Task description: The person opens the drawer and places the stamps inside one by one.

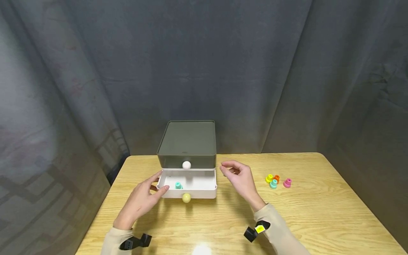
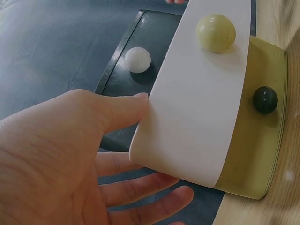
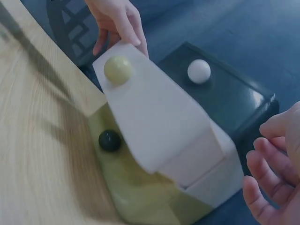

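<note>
L hand (image 1: 142,200): fingers hold wht drawer (image 1: 200,193) by L side; R hand (image 1: 241,179): fingers loosely bent nearby.

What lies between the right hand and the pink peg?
In the head view: bare table, then the yellow peg, teal peg and orange peg, before the pink peg.

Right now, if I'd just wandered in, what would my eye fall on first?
Probably the open white drawer near the middle, with the left hand at its corner. Next come the turquoise piece inside it and four bright little pieces on the table, to the right of the right hand.
</note>
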Action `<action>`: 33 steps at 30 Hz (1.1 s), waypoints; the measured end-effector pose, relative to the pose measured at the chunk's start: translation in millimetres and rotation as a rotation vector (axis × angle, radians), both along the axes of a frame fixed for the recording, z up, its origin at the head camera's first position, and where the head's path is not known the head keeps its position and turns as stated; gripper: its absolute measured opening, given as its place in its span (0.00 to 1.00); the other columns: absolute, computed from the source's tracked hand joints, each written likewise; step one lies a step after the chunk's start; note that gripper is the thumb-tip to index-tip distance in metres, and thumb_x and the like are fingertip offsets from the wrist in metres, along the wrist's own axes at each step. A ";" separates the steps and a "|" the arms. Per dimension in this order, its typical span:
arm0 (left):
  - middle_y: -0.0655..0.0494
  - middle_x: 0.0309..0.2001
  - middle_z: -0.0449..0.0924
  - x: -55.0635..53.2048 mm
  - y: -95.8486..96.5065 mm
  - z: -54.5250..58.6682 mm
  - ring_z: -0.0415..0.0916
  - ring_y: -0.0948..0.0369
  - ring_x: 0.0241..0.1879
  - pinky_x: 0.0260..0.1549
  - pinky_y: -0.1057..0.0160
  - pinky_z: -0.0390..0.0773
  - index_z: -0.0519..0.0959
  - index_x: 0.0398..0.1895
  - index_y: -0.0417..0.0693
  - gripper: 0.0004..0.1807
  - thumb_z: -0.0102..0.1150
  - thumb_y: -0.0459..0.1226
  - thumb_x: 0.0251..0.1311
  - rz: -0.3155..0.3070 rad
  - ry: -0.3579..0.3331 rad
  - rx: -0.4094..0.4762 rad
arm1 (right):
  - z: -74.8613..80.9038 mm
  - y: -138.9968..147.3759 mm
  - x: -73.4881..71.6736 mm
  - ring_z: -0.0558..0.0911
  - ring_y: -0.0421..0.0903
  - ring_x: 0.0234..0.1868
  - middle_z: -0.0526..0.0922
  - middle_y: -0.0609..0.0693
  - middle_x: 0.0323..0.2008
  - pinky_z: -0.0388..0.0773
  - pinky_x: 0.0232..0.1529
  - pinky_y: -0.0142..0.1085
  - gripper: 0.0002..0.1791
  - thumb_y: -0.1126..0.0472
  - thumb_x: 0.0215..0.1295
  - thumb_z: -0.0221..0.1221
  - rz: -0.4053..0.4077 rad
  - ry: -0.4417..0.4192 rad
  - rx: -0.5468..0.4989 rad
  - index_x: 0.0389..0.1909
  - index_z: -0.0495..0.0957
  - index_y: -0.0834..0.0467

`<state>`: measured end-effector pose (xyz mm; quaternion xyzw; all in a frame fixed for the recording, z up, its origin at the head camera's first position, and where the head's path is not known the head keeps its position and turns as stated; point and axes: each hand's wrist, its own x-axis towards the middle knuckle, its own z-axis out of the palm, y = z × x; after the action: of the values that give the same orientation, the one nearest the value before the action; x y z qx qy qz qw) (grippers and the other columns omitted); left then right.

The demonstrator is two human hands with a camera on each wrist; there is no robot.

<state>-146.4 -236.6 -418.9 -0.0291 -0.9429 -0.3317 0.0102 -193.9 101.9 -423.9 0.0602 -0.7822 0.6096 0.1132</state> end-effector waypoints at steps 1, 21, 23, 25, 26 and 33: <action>0.45 0.66 0.81 0.1 0.0 0.1 0.84 0.54 0.53 0.48 0.55 0.81 0.65 0.83 0.49 0.41 0.63 0.57 0.73 0.001 0.001 -0.001 | -2.5 2.8 0.2 0.82 0.37 0.30 0.91 0.59 0.44 0.76 0.31 0.27 0.09 0.64 0.68 0.71 -0.007 -0.007 -0.005 0.46 0.90 0.62; 0.47 0.64 0.83 -1.5 4.5 -1.9 0.84 0.55 0.52 0.48 0.55 0.80 0.66 0.82 0.51 0.41 0.64 0.57 0.73 -0.002 0.009 0.009 | -51.3 84.2 5.1 0.80 0.31 0.29 0.92 0.57 0.42 0.74 0.28 0.27 0.12 0.60 0.69 0.70 -0.261 -0.076 0.116 0.49 0.90 0.61; 0.47 0.64 0.83 -1.9 4.8 -2.4 0.84 0.55 0.52 0.48 0.55 0.81 0.66 0.83 0.51 0.41 0.63 0.57 0.73 -0.003 0.006 0.008 | -54.0 93.0 5.2 0.79 0.31 0.29 0.92 0.55 0.41 0.74 0.28 0.27 0.12 0.59 0.69 0.70 -0.300 -0.081 0.136 0.49 0.90 0.61; 0.47 0.64 0.83 -2.2 4.9 -2.4 0.84 0.55 0.52 0.48 0.55 0.81 0.66 0.83 0.51 0.41 0.64 0.57 0.73 -0.002 0.005 0.010 | -57.2 101.8 4.6 0.78 0.31 0.28 0.91 0.54 0.37 0.73 0.27 0.27 0.12 0.59 0.69 0.70 -0.340 -0.082 0.153 0.49 0.90 0.60; 0.47 0.64 0.83 -2.3 4.9 -2.4 0.84 0.55 0.52 0.48 0.55 0.81 0.66 0.82 0.51 0.41 0.64 0.57 0.73 -0.003 0.007 0.010 | -58.5 105.9 4.3 0.78 0.30 0.27 0.91 0.52 0.36 0.73 0.27 0.27 0.12 0.60 0.69 0.70 -0.359 -0.082 0.160 0.49 0.90 0.60; 0.47 0.64 0.83 -2.2 3.5 -1.1 0.84 0.55 0.52 0.49 0.54 0.81 0.66 0.82 0.51 0.41 0.64 0.56 0.73 -0.004 0.011 0.015 | -68.3 131.0 2.3 0.76 0.28 0.23 0.89 0.52 0.26 0.70 0.28 0.27 0.14 0.60 0.68 0.69 -0.456 -0.083 0.243 0.51 0.90 0.59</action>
<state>-148.6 -233.2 -420.0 -0.0327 -0.9402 -0.3386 0.0148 -191.6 232.9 -492.2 -0.1295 -0.8470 0.4719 0.2075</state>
